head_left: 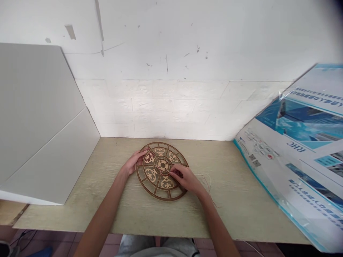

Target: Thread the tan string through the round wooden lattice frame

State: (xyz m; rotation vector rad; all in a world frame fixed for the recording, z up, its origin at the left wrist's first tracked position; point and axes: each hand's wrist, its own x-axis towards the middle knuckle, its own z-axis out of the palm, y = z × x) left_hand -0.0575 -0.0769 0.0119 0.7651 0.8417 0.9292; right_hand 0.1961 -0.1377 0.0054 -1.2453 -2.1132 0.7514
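Observation:
A round brown openwork wooden disc (150, 175) with spokes and scroll-shaped cutouts is tilted up slightly above the table. My left hand (134, 160) grips its left rim, with fingers reaching behind and over the edge. Close to the hub, my right hand (182, 175) is closed in a pinch over the disc's right side. A fine reddish strand shows at the hub by these fingertips, and a thin pale and reddish thread (207, 182) trails on the table to the right of the hand. What exactly lies between the right fingertips is mostly hidden.
The greenish wooden table (241, 210) runs up to a white brick-patterned wall (160, 107). A grey panel (34, 125) stands at the left. On the right leans a blue and white printed poster board (294, 157) in clear film. Dark cables (25, 237) lie on the floor.

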